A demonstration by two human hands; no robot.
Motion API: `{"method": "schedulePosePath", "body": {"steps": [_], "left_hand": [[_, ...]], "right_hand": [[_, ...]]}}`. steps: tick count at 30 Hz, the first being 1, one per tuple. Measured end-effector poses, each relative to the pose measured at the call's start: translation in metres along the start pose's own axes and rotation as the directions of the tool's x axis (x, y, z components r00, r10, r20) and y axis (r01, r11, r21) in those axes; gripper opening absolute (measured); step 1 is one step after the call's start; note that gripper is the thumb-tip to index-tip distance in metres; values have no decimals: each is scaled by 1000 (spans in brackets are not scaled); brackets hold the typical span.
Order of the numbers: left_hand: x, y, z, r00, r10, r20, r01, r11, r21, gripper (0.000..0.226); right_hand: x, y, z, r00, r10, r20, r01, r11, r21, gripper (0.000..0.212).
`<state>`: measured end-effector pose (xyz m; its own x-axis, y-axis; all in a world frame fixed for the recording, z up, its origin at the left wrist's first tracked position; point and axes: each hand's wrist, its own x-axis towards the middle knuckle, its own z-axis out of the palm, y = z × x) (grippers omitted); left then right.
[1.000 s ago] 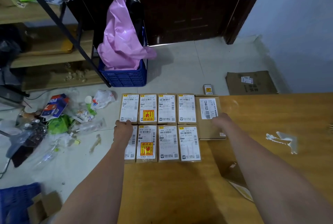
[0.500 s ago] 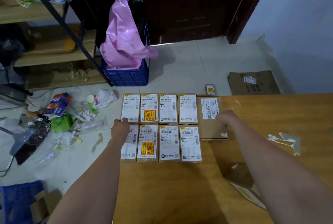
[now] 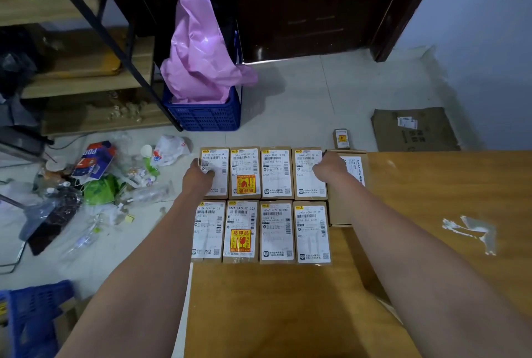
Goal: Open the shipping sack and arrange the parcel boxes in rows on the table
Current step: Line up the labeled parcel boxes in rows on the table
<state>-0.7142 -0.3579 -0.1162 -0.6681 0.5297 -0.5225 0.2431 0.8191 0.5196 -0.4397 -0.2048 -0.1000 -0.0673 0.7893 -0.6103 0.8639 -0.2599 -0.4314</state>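
Observation:
Eight small parcel boxes with white labels lie in two rows of four at the far left corner of the wooden table [image 3: 288, 305]. My left hand [image 3: 198, 177] rests on the left end of the back row, fingers over the back-left box [image 3: 218, 182]. My right hand [image 3: 328, 169] presses at the right end, against the fourth back-row box [image 3: 306, 184]. A larger brown box [image 3: 352, 173] lies just right of that hand, partly hidden by my forearm. The front row [image 3: 259, 232] is untouched. No sack shows on the table.
On the floor beyond the table lie one small box [image 3: 341, 138] and flattened cardboard [image 3: 414, 128]. A blue crate [image 3: 204, 115] holds a pink bag [image 3: 201, 49]. Litter [image 3: 100, 179] covers the floor at left, beside a shelf rack [image 3: 86, 81]. Tape scraps [image 3: 472, 231] stick to the tabletop.
Both hands have moved away from me, from the ends of the front row to the ends of the back row. The boxes have stayed in their rows.

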Motion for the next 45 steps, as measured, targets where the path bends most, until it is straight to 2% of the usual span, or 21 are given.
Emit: {"method": "schedulePosePath", "body": {"steps": [2,4,11,13,15,17,18,21,24,31,34,36,39,41,43,45], "left_hand": [[1,-1,0,1000,3,20,-3,1000,2,45],[-1,-3,0,1000,12,27,-12,1000,-12,52],[4,-18,-4,991,-51,120,77,970,-229,66],[2,-21,-4,985,-77,155,124,937,-325,63],[-6,-21,-4,978,-91,188,159,908,-388,44],[-9,-25,-4,976,-92,198,162,914,-372,22],[-9,-27,-4,975,-95,200,160,926,-343,20],[-6,-30,-4,977,-116,177,165,942,-292,31],[-3,-32,-3,978,-114,172,157,953,-260,28],[5,-37,-2,981,-126,150,153,971,-182,38],[4,-35,-3,982,-122,147,149,972,-184,43],[4,-33,-3,986,-120,119,144,963,-226,48],[4,-28,-1,994,-80,72,96,962,-254,56],[3,-26,3,996,-68,61,80,968,-237,56],[2,-24,5,995,-77,60,89,969,-232,58],[3,-25,5,994,-80,71,94,968,-233,59]], "right_hand": [[-1,1,4,1000,10,-7,-10,1000,-24,29],[-2,2,6,1000,10,-23,-11,999,-53,31],[0,1,7,998,23,-56,-31,986,-161,31],[1,0,9,997,30,-70,-40,986,-159,31],[1,0,11,996,31,-79,-43,987,-157,33],[0,0,13,996,31,-79,-42,988,-146,33],[0,0,14,996,29,-83,-41,989,-142,33],[-1,-3,14,995,38,-89,-51,989,-139,34],[-1,-2,15,994,52,-97,-64,989,-135,33],[-3,0,12,993,64,-103,-71,995,-67,32],[-3,4,6,996,49,-81,-52,998,-29,21],[-1,7,1,992,69,-102,-66,997,36,6],[1,7,-6,992,88,-91,-83,995,63,16],[2,7,-5,995,95,-37,-92,992,90,3],[4,9,-1,995,95,-40,-93,994,53,12],[1,9,1,997,62,-54,-62,998,-4,9]]}}
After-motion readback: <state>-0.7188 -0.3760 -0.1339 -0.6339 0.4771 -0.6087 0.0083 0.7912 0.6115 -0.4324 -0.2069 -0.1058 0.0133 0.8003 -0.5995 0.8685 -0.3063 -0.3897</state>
